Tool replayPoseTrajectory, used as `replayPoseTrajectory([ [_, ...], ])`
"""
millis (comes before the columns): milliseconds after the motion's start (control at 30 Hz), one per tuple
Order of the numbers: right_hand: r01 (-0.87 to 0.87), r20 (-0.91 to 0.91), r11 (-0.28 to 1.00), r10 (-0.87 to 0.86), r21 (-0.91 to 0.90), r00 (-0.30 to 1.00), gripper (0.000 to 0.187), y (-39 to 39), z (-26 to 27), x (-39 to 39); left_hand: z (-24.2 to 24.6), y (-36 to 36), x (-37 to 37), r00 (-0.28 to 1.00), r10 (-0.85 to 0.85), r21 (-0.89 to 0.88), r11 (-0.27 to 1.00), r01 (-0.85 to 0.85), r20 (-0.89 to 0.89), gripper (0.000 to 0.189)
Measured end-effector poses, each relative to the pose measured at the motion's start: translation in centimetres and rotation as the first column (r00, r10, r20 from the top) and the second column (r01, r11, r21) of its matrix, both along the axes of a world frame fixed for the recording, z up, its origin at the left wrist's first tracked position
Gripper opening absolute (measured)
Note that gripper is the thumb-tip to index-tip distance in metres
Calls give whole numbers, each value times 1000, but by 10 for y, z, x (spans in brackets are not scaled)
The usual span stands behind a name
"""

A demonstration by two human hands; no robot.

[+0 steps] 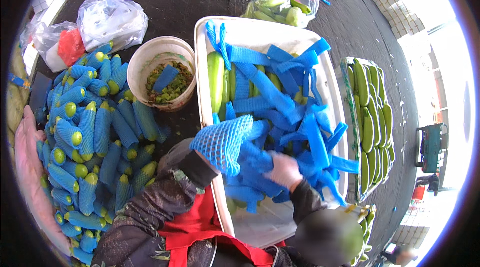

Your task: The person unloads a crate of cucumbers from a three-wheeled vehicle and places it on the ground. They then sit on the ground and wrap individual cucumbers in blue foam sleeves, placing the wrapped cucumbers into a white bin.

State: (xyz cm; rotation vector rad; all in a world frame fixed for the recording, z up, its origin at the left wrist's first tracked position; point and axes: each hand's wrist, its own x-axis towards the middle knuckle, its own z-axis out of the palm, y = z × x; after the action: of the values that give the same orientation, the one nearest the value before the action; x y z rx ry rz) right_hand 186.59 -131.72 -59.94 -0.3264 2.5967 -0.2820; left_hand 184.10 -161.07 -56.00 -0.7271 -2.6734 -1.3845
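A blue foam net sleeve is stretched wide over my left hand and hides its fingers; through the mesh I see only bits of the hand. My right hand, in a pale glove, is slightly blurred. Its fingers are closed on a flat blue net sleeve above the heap. Both hands are over a large white plastic tub. Inside, loose blue sleeves lie strewn across bare green zucchini, covering most of them.
Sleeved zucchini are piled at left. A white bucket of green scraps stands against the tub. Beyond are clear bags, one with zucchini, another with white material. A crate of bare zucchini stands at right.
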Motion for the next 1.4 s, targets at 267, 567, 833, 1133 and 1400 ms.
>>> replayPoseTrajectory([
  [267, -154, 272, 968, 96, 200, 957, 70, 24, 47, 83, 19, 12, -8, 998, -52, 23, 998, 52, -17, 64],
  [567, 191, -225, 824, -356, -533, 907, 47, -165, -8, -170, 23, -31, 46, 998, -28, 158, 987, 19, 59, 63],
  [833, 285, -53, 659, -443, -696, 895, 63, -185, -66, -184, 12, -84, 106, 958, 81, 142, 982, -124, 276, 63],
  [1133, -99, -370, 587, -362, -803, 855, 58, -91, 75, -63, 33, -78, 89, 971, 47, 186, 978, -93, 235, 63],
  [1400, -527, -543, 625, 189, -576, 818, 30, -205, 168, 98, 35, -83, 101, 970, -8, 442, 891, -104, 244, 60],
])
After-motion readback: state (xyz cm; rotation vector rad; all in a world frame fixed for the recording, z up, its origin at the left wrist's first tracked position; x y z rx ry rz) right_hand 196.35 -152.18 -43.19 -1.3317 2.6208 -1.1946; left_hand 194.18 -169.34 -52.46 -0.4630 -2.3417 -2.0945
